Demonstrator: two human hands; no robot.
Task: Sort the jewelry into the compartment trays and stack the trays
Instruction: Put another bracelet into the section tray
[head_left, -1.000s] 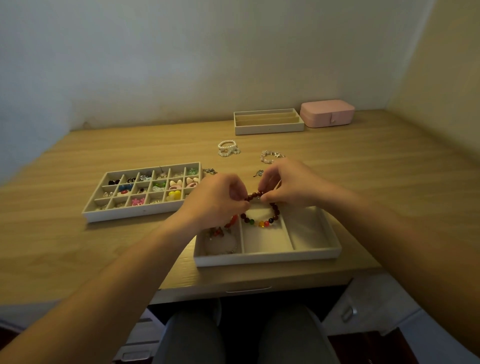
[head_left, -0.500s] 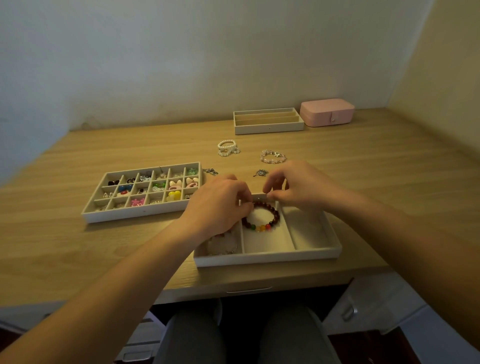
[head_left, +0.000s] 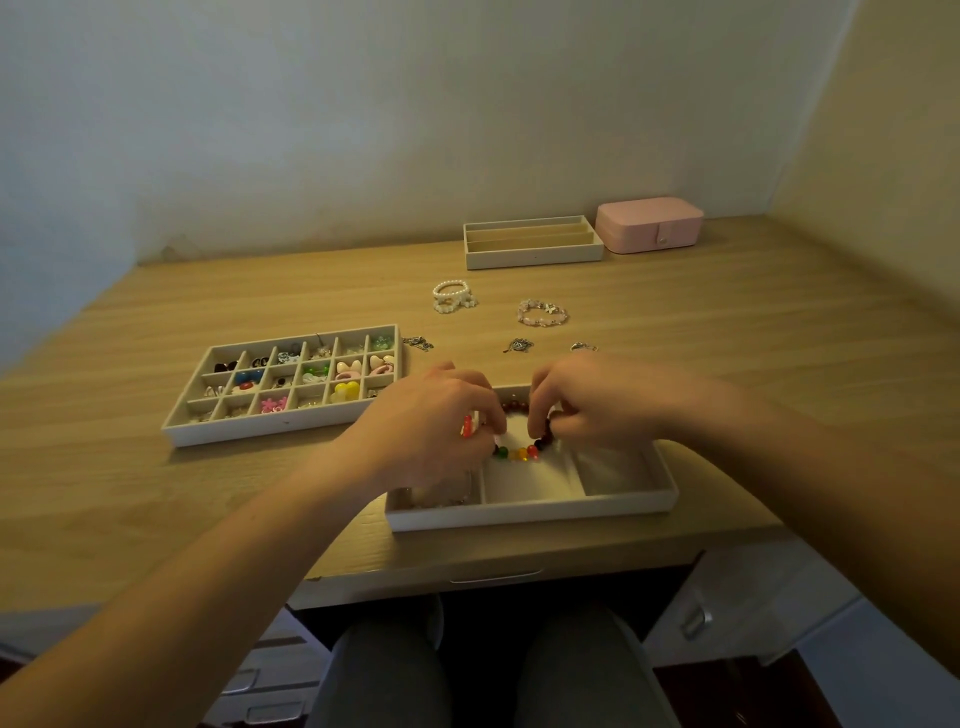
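Lowered, left hand (head_left: 431, 421) and right hand (head_left: 587, 405) pinch the bracelet (head_left: 519, 453) in the tray (head_left: 530, 514) on the desk (head_left: 156, 493).

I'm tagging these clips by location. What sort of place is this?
Likely a home desk in a room corner: a wooden desktop with a drawer handle beneath, a pink jewelry box by the plain wall, and a compartment tray of small trinkets.
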